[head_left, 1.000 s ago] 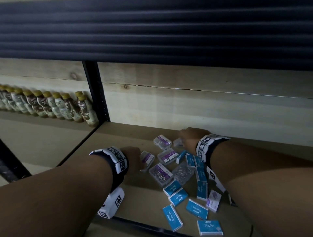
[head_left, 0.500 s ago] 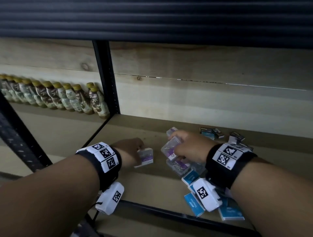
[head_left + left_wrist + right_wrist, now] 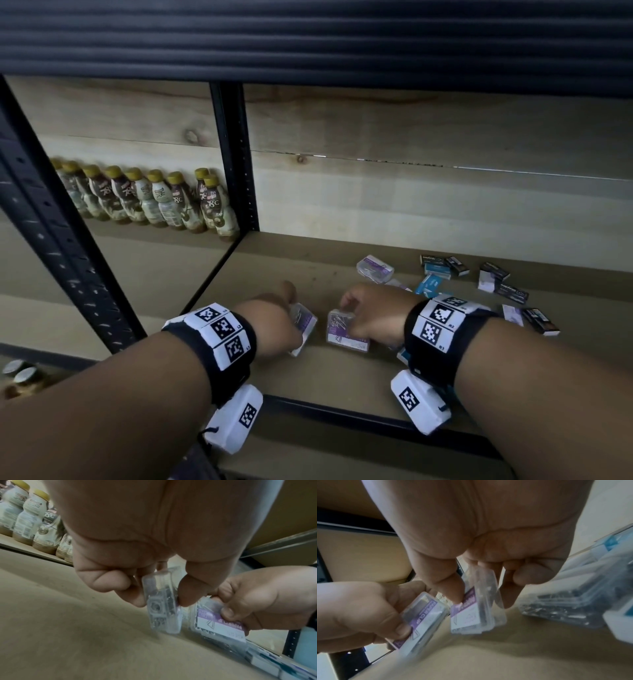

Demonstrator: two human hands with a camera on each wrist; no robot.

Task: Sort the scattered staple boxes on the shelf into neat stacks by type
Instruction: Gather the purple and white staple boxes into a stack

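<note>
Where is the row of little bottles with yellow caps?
In the head view, the bottles stand at the far left, along the back of the neighbouring shelf bay, just left of the black upright post.

Gold-capped drink bottles (image 3: 150, 202) line the neighbouring bay; black upright post (image 3: 236, 157) divides.

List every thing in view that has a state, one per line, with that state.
left hand: pinches a clear purple-label box, held on edge.
right hand: grips a second clear purple-label box.
third clear box: lying loose on the shelf.
blue boxes: scattered, unstacked.
dark boxes: scattered.
bottles: upright, capped.
</note>
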